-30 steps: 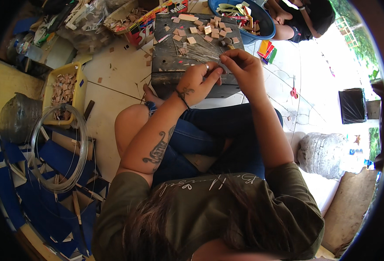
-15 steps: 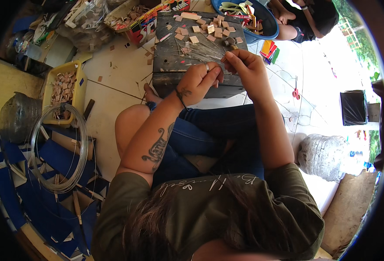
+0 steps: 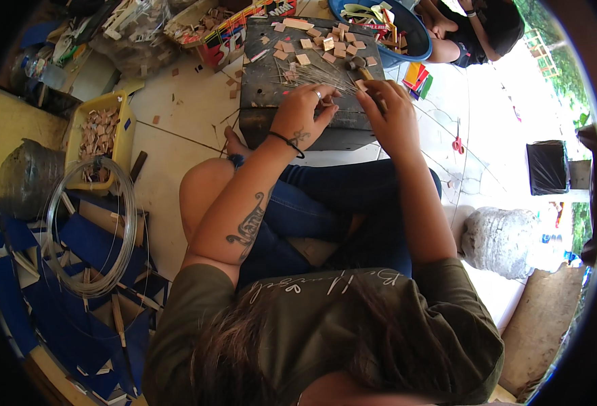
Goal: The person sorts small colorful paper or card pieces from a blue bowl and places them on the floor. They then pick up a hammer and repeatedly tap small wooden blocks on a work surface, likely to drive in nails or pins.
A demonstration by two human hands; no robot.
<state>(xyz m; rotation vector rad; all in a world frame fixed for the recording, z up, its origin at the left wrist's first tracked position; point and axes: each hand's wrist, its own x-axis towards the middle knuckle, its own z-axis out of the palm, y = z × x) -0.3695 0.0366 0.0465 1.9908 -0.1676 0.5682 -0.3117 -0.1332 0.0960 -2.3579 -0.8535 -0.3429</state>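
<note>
My left hand is closed above the near edge of a dark wooden block, its thumb and fingers pinched around something small that I cannot make out. My right hand has its fingers around the wooden handle of a small hammer, whose head rests on the block. A small wooden tile shows by the right fingertips. Thin metal wires lie across the block in front of both hands. Beyond them are scattered several square wooden tiles.
A yellow basket of wooden pieces and a wire coil stand left, over blue-covered pieces. A blue basin is behind the block, beside another person. Red scissors lie on the tiled floor to the right.
My hands were close together over the block's near edge; now they are apart. The right hand has lowered onto the hammer handle, while the left has shifted slightly left and away from me.
</note>
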